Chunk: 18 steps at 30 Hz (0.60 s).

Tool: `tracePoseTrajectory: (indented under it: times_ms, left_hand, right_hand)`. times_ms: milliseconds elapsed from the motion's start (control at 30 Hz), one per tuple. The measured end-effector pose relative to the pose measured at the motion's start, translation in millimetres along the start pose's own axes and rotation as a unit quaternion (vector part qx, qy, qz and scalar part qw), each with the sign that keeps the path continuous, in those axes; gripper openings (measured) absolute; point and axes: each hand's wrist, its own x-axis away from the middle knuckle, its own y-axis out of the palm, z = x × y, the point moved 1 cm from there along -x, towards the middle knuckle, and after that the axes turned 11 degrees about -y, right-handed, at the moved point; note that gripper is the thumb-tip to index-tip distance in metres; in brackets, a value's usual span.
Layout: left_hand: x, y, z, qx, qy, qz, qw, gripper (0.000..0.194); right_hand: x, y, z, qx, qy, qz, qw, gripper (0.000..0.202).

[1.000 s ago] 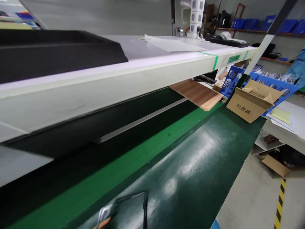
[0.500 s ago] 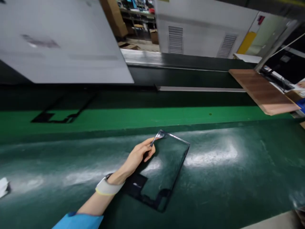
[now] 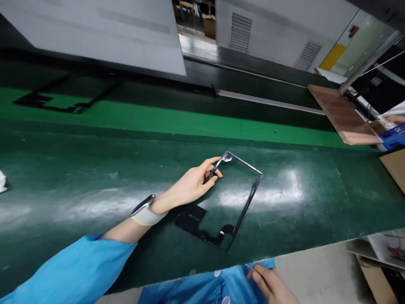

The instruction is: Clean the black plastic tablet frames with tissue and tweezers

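My left hand [image 3: 193, 183], with a pale watch band on its wrist, grips the upper left side of a thin dark rectangular frame [image 3: 245, 209] over the green mat. The frame has wide black pieces along its near end and a small clear or whitish tab at its far corner. Low in the view, in front of my blue clothing, my right hand [image 3: 268, 282] pinches a thin, pointed metal tool [image 3: 249, 267]. The rest of that tool is hidden by the fingers.
A similar black frame [image 3: 47, 105] lies on the bright green strip at the far left. A large grey panel [image 3: 110, 33] stands behind it. A wooden board [image 3: 344, 116] is at the back right. White scrap [image 3: 2, 181] lies at the left edge.
The view has tipped down and shifted. My right hand has come into view at the bottom with the thin tool. My left hand still holds the frame, its fingers placed differently on the side.
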Motion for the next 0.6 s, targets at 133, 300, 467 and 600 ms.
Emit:
tracePoseTrajectory:
  times_ms: [133,300,467,600]
  left_hand:
    - [6,8.1,-6,-0.092,0.010,0.089,0.992,0.061]
    - [28,19.1,-10,-0.168,0.005,0.181,0.969,0.047]
    - [48,5.0,-16,-0.216,0.010,0.205,0.955,0.046]
    - [26,-22.3,-21,-0.237,0.049,0.178,0.954,0.056]
  right_hand:
    - [25,-50,-17,-0.032,-0.027,-0.037,0.998,0.060]
    - [-8,-92,-91,0.019,-0.239,0.054,0.969,0.046]
    - [-80,-109,-163,0.055,-0.380,0.083,0.919,0.037]
    - [-122,-115,-194,0.117,-0.424,0.114,0.891,0.034]
